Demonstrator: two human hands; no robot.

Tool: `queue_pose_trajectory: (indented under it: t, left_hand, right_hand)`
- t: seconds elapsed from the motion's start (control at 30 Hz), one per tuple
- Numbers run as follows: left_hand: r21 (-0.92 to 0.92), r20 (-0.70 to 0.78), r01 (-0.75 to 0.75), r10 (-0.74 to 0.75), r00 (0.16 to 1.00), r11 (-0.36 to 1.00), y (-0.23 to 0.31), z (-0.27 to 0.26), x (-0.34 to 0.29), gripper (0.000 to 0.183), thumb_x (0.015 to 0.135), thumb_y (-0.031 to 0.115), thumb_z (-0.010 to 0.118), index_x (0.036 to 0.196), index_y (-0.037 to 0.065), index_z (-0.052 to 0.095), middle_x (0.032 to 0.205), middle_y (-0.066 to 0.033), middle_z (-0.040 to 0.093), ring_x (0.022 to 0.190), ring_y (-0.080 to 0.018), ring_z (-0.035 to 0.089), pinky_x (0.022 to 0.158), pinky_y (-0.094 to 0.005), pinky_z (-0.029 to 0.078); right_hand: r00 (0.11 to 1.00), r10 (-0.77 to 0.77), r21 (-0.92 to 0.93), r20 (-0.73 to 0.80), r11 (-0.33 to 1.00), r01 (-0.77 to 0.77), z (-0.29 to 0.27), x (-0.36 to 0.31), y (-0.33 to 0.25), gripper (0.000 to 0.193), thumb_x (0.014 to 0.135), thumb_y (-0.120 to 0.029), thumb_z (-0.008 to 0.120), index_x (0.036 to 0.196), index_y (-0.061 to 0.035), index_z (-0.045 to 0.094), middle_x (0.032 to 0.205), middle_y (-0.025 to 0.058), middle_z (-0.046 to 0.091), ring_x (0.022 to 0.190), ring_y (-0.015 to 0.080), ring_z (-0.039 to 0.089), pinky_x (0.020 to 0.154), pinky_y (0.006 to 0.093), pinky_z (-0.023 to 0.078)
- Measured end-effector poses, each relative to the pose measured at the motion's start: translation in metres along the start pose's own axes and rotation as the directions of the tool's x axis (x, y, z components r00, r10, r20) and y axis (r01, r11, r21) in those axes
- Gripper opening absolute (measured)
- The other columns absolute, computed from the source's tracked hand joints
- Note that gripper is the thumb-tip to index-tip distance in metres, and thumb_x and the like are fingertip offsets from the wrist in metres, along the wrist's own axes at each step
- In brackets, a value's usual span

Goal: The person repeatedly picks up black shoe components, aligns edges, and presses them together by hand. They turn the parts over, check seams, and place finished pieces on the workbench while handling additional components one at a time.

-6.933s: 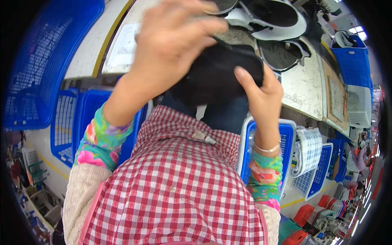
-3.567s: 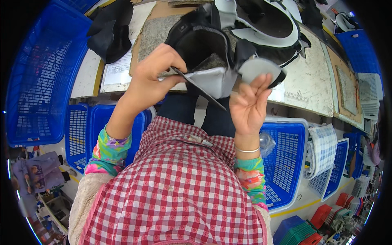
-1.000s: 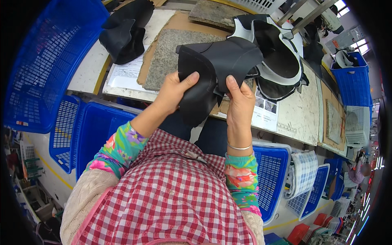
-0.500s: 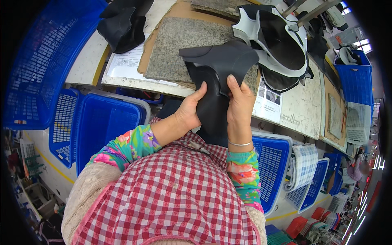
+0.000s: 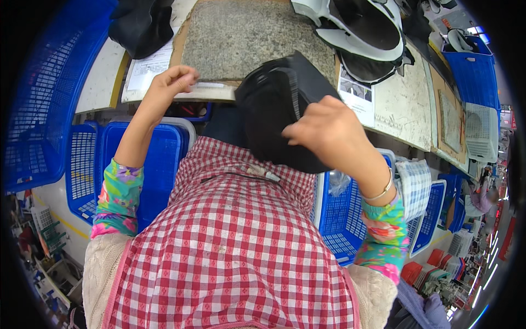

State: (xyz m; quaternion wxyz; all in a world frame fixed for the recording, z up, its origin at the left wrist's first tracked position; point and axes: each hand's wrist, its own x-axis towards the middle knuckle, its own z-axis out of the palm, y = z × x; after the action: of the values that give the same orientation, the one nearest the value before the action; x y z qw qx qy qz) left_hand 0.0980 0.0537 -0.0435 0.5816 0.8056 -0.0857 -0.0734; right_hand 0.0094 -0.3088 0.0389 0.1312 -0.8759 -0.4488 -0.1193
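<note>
A black leather boot upper [image 5: 274, 112] hangs over my lap at the bench edge, turned so its dark inner side and opening show. My right hand [image 5: 329, 129] grips its right side, fingers curled over the edge and slightly blurred by motion. My left hand [image 5: 174, 86] is off the piece, raised to the left near the bench edge. Its fingers are loosely bent, and nothing shows in them. Beyond both hands lies a worn grey speckled board [image 5: 252, 41] on the bench. More black leather pieces [image 5: 143, 27] rest at the far left.
White-and-black shaped uppers [image 5: 367, 41] sit on the bench at the far right, above a printed sheet [image 5: 356, 93]. Blue plastic baskets stand left [image 5: 49, 93] and below the bench [image 5: 342, 219]. A checked cloth [image 5: 415, 186] drapes over one at the right.
My left hand has let go of the boot upper and moved up and left. My right hand has turned the upper, so its inner side now shows.
</note>
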Motion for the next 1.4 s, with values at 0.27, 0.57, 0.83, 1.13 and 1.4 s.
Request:
queue_pose_trajectory:
  t: [0.27, 0.57, 0.83, 1.13, 1.4]
  left_hand:
    - [-0.154, 0.833, 0.851, -0.398, 0.385, 0.502, -0.009, 0.057, -0.059, 0.080, 0.110, 0.060, 0.038, 0.138, -0.014, 0.052, 0.121, -0.0350, 0.068, 0.097, -0.0407, 0.076, 0.080, -0.0448, 0.066]
    - [0.038, 0.329, -0.060, 0.044, 0.943, 0.998, -0.050, 0.110, -0.106, 0.030, 0.084, 0.003, 0.080, 0.110, 0.000, 0.064, 0.104, -0.0156, 0.073, 0.089, -0.0257, 0.073, 0.079, -0.0362, 0.056]
    - [0.374, 0.309, -0.140, 0.019, 0.951, 0.917, 0.012, 0.059, -0.080, 0.020, 0.098, 0.006, 0.067, 0.116, -0.002, 0.071, 0.109, -0.0150, 0.074, 0.100, -0.0274, 0.073, 0.088, -0.0365, 0.058]
    - [0.248, 0.585, -0.235, 0.048, 0.810, 0.940, 0.003, 0.131, -0.059, 0.015, 0.094, 0.009, 0.071, 0.099, -0.002, 0.063, 0.092, -0.0149, 0.062, 0.077, -0.0259, 0.060, 0.069, -0.0374, 0.048]
    - [0.030, 0.610, 0.207, -0.182, 0.771, 0.978, -0.014, 0.136, -0.058, 0.012, 0.097, 0.011, 0.073, 0.092, 0.001, 0.067, 0.083, -0.0017, 0.067, 0.074, -0.0079, 0.058, 0.069, -0.0289, 0.047]
  right_hand:
    - [0.942, -0.297, -0.156, 0.155, 0.934, 0.320, 0.017, 0.012, -0.038, 0.014, 0.074, -0.021, 0.069, 0.065, -0.0144, 0.061, 0.062, -0.0037, 0.054, 0.077, 0.0158, 0.057, 0.080, 0.0302, 0.044]
    - [0.995, -0.092, -0.065, 0.037, 0.993, 0.094, 0.051, -0.024, -0.059, 0.008, 0.077, -0.021, 0.066, 0.073, -0.0151, 0.062, 0.069, -0.0031, 0.055, 0.077, 0.0171, 0.056, 0.078, 0.0316, 0.044]
    - [0.997, 0.024, -0.069, 0.077, 0.997, -0.018, 0.068, -0.039, -0.074, 0.019, 0.074, -0.017, 0.067, 0.093, -0.0133, 0.071, 0.081, -0.0028, 0.063, 0.082, 0.0174, 0.060, 0.077, 0.0334, 0.046]
    - [0.993, 0.115, -0.028, 0.012, 0.993, -0.114, 0.087, -0.036, -0.068, 0.021, 0.073, -0.018, 0.073, 0.093, -0.0134, 0.071, 0.077, -0.0016, 0.061, 0.078, 0.0186, 0.059, 0.073, 0.0342, 0.045]
    - [0.605, 0.534, 0.758, 0.591, -0.110, -0.643, 0.116, -0.066, -0.033, 0.034, 0.085, -0.025, 0.090, 0.105, -0.0036, 0.072, 0.087, -0.0013, 0.072, 0.081, 0.0076, 0.063, 0.072, 0.0272, 0.051]
